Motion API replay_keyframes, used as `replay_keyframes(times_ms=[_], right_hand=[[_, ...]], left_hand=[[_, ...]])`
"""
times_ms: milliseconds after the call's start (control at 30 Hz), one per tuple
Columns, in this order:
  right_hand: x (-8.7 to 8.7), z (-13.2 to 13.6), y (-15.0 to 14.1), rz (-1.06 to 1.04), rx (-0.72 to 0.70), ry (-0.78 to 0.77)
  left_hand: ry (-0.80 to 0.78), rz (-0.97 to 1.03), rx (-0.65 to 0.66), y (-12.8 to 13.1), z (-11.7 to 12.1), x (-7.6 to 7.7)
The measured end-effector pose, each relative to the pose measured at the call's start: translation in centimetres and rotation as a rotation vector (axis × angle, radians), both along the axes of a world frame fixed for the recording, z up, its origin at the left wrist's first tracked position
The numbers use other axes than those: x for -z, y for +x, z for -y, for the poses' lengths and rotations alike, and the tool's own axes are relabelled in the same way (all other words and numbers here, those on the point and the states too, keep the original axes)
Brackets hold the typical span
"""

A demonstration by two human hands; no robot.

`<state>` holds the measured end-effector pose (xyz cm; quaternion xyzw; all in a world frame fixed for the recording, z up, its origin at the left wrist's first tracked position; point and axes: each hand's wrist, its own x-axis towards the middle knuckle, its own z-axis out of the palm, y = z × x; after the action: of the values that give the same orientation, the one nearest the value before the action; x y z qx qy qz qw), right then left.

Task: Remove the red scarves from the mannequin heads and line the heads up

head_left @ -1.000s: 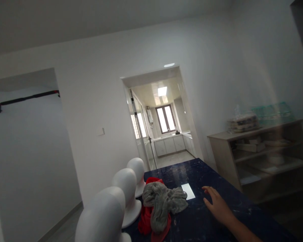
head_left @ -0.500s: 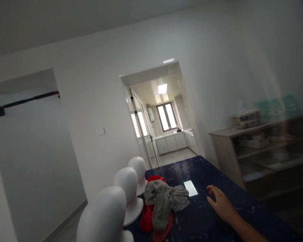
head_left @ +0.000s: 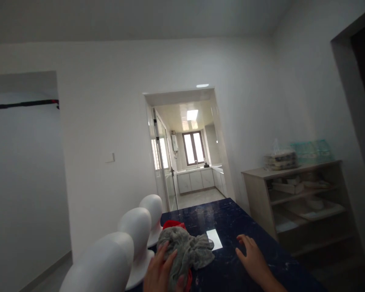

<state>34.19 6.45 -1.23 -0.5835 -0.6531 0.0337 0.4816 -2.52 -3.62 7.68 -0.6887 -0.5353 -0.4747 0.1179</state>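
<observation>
A dark blue marbled table [head_left: 231, 219] fills the lower middle. At its 9 o'clock edge stand three white mannequin heads [head_left: 136, 231], unmarked. A grey cloth [head_left: 188, 249] lies bunched over a red cloth [head_left: 170, 224] near the table's centre. The left hand [head_left: 161, 271] grips the grey cloth at 7 o'clock. The right hand [head_left: 254, 261] lies flat, fingers spread, at 4 o'clock. No writing is legible anywhere.

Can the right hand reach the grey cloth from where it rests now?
Probably yes. The right hand lies flat on the dark table, beside the grey cloth, with only bare tabletop between them.
</observation>
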Motion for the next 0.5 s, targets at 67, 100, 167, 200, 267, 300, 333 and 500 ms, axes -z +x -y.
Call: replay_keyframes(times_ms=[67, 100, 167, 200, 267, 300, 333, 500], right_hand=[[0.2, -0.1, 0.0, 0.035, 0.008, 0.012], [0.4, -0.2, 0.1, 0.049, 0.014, 0.016], [0.8, -0.7, 0.3, 0.075, 0.029, 0.018], [1.0, -0.9, 0.4, 0.091, 0.036, 0.014], [1.4, -1.6, 0.8, 0.134, 0.033, 0.001], [1.5, -1.8, 1.0, 0.157, 0.023, -0.005], [1.6, -2.1, 1.1, 0.174, 0.015, -0.01], [1.5, -2.0, 0.8, 0.156, 0.003, -0.01]], left_hand=[[-0.184, -0.153, 0.066, 4.7, -3.7, 0.6], [-0.313, -0.194, 0.094, 6.8, -5.4, 1.1], [-0.483, -0.244, 0.133, 10.1, -8.6, 2.6], [-0.53, -0.28, 0.163, 11.2, -10.0, 3.6], [-0.584, -0.345, 0.203, 12.4, -12.5, 5.8], [-0.634, -0.372, 0.206, 12.5, -13.4, 6.9], [-0.683, -0.384, 0.195, 12.5, -14.1, 7.9], [-0.574, -0.345, 0.07, 10.9, -13.5, 8.9]])
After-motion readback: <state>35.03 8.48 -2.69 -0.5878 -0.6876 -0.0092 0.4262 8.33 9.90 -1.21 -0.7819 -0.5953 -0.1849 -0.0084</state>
